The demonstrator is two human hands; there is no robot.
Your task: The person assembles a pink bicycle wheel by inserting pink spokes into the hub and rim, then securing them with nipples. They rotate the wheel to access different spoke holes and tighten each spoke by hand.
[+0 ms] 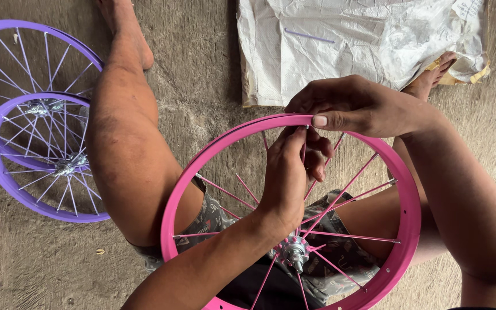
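Pink rim: upright across our lap.
Right hand: we pinch the rim's top.
Left hand: fingers closed on a spoke.
Purple wheels: on the floor, left.

Rough grey concrete floor, crumpled white sheet, perhaps over cardboard.

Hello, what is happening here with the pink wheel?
A person sits on the concrete floor with a pink wheel rim across the lap. The right hand pinches the top of the rim, and the left hand reaches through from inside, its fingers on a pink spoke near the rim. Several spokes already run to the hub. Two purple wheels lie to the left.
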